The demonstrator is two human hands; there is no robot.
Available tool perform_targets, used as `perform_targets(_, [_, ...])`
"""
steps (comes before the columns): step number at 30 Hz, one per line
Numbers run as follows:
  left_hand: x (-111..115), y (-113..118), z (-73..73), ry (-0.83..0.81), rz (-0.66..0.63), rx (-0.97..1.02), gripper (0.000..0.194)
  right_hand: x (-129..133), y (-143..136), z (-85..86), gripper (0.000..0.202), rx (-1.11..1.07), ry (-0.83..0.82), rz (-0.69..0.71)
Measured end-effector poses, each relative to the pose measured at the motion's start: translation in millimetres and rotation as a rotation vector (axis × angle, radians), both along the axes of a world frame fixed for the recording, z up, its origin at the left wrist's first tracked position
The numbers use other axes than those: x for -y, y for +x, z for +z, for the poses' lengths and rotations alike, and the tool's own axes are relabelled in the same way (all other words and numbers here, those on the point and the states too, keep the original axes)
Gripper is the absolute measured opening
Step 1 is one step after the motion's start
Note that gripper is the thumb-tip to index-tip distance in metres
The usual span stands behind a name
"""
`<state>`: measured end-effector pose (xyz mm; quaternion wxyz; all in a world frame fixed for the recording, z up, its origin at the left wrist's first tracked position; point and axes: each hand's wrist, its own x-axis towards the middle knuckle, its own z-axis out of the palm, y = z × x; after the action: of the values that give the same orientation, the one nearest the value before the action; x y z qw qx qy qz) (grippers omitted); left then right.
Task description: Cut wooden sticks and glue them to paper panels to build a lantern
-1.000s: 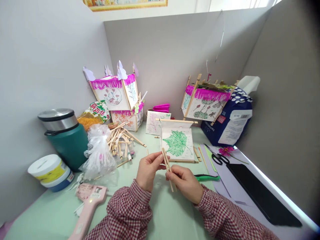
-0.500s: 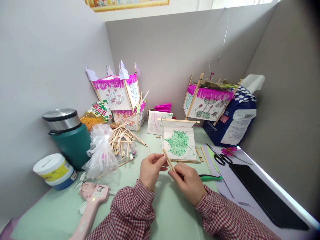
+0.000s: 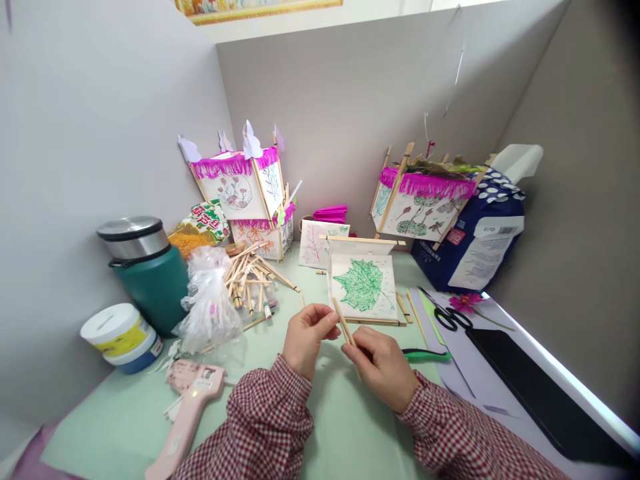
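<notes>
Over the middle of the table, my right hand [image 3: 384, 365] is closed around the lower part of a couple of thin wooden sticks [image 3: 343, 323], held side by side and slanting. At their upper end, the thumb and fingers of my left hand [image 3: 303, 339] pinch the sticks. Just behind my hands stands a small paper-and-stick frame [image 3: 326, 283] whose white panel carries a green leaf print [image 3: 361, 283]. Part of a green-handled tool [image 3: 427, 355] shows to the right of my right hand; its other end is hidden.
A pink glue gun [image 3: 187, 407], a plastic bag [image 3: 210, 300], a stick pile [image 3: 257, 273], a green flask [image 3: 155, 287] and a tub [image 3: 120, 337] stand left. Fringed paper lanterns [image 3: 233, 190] are behind. Scissors [image 3: 450, 319], a black phone-like slab [image 3: 540, 393] and a blue pack [image 3: 480, 247] lie right.
The whole view has shifted slightly, so things appear a little further right. My hands keep nearly the same hold on the sticks.
</notes>
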<state>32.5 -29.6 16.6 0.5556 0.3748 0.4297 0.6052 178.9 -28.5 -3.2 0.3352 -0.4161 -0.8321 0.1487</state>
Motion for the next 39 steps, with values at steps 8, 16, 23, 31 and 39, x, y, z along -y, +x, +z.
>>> perform_targets(8, [0,5,1.3,0.002,-0.026,0.037,0.035,3,-1,1.0,0.029,-0.051,-0.052,0.042])
perform_targets(16, [3,0,4.4,-0.07,-0.135,0.178,0.034,1,1,3.2,0.028,-0.157,-0.241,0.176])
perform_targets(23, [2,3,3.4,-0.027,-0.092,0.151,0.032,4,-4,1.6,0.029,-0.121,-0.113,0.104])
perform_targets(31, [-2,6,-3.8,0.001,-0.06,0.154,0.028,6,-7,-2.9,0.028,-0.07,-0.052,0.095])
perform_targets(39, [0,6,3.4,0.024,0.073,-0.108,0.029,2,-6,-7.1,0.03,-0.045,-0.029,0.022])
